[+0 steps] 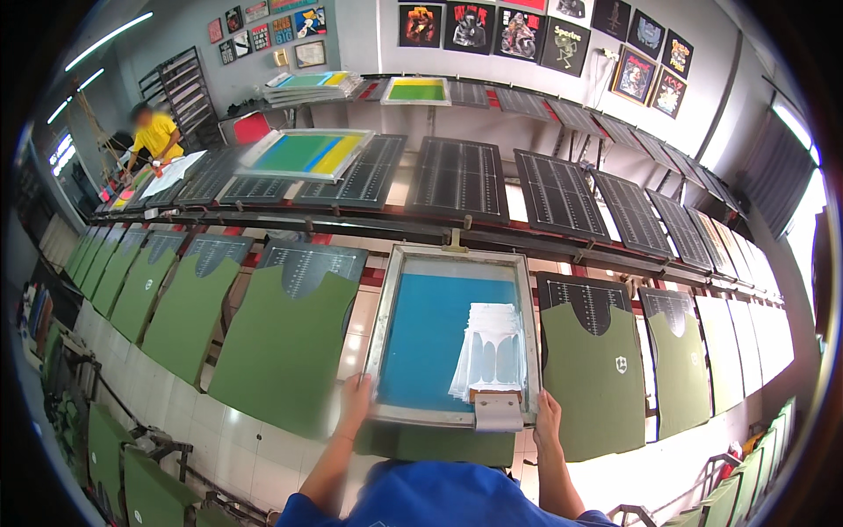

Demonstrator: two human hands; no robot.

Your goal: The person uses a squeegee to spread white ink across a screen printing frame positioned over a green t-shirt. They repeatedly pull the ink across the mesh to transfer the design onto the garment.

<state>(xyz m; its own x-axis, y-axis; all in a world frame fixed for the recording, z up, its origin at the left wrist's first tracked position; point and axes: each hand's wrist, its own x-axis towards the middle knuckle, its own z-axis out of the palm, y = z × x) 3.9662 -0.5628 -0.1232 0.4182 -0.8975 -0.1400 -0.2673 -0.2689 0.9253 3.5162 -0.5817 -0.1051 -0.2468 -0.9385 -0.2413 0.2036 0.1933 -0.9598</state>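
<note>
Directly before me is a screen printing frame (384, 332) with pale metal sides and blue mesh. My left hand (355, 400) is closed on its near left edge, and my right hand (548, 416) grips the near right edge. White ink (493, 329) is smeared over the right part of the mesh. A squeegee (498, 413) with a silvery holder rests at the near right corner, touched by neither hand. Under the frame, part of a green garment piece (439, 443) shows; the rest is hidden.
On the right, a green garment piece (588, 386) with a small white print lies on a black pallet (571, 294). Unprinted green pieces (277, 351) cover pallets on the left. Behind the rail, another screen (303, 154) rests on black pallets. A person in yellow (156, 136) works far left.
</note>
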